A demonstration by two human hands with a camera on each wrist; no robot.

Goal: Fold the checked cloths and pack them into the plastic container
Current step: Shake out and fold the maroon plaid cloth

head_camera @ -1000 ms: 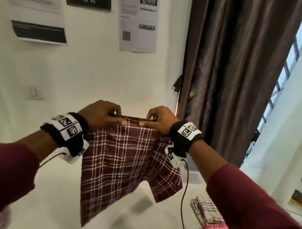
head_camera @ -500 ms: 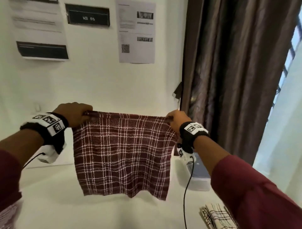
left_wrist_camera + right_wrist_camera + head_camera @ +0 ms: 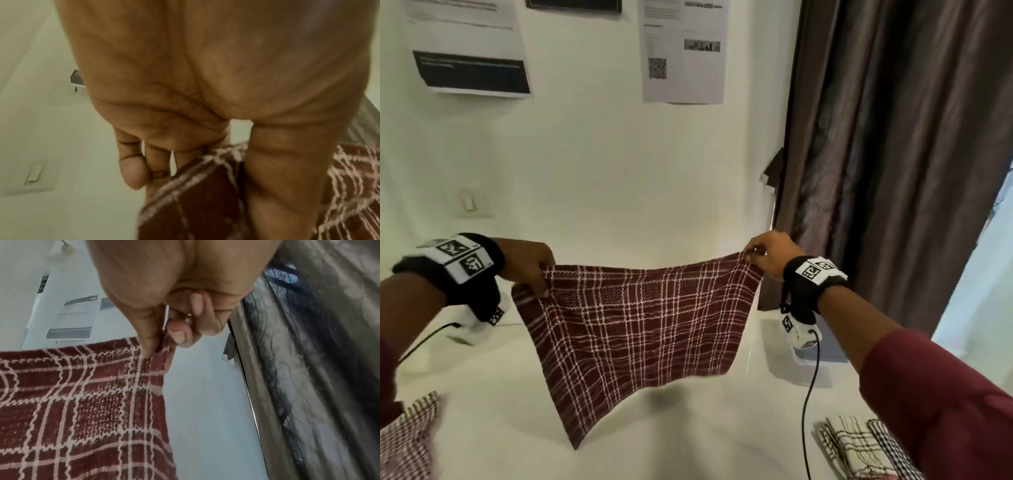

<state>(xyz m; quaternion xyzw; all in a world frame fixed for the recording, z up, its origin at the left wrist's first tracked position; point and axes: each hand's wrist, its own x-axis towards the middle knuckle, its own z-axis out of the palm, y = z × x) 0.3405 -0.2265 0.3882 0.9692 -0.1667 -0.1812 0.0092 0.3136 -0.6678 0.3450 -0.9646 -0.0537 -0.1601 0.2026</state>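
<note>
Your left hand [image 3: 527, 265] pinches one top corner of the maroon checked cloth [image 3: 640, 329], thumb and fingers [image 3: 133, 172] clamped together on the hem, as the left wrist view shows close up. Your right hand [image 3: 768, 251] pinches the other top corner the same way, thumb pressed down on the edge with the fingers [image 3: 180, 335] curled behind it. Between the two hands the cloth hangs spread open across the middle of the head view, its top edge sagging a little, its lower left corner drooping down toward the white worktop [image 3: 705, 442]; you cannot tell whether that tip touches.

At the lower right of the head view, folded checked cloths [image 3: 856, 445] lie stacked on the worktop, partly behind your right sleeve [image 3: 941, 401]. Another checked cloth [image 3: 407, 442] lies at the lower left edge. The plastic container [image 3: 825, 356] sits at the right of the worktop, just below your right wrist, beside the dark curtain [image 3: 893, 154]. Printed sheets [image 3: 685, 51] hang on the wall at the top of the frame.
</note>
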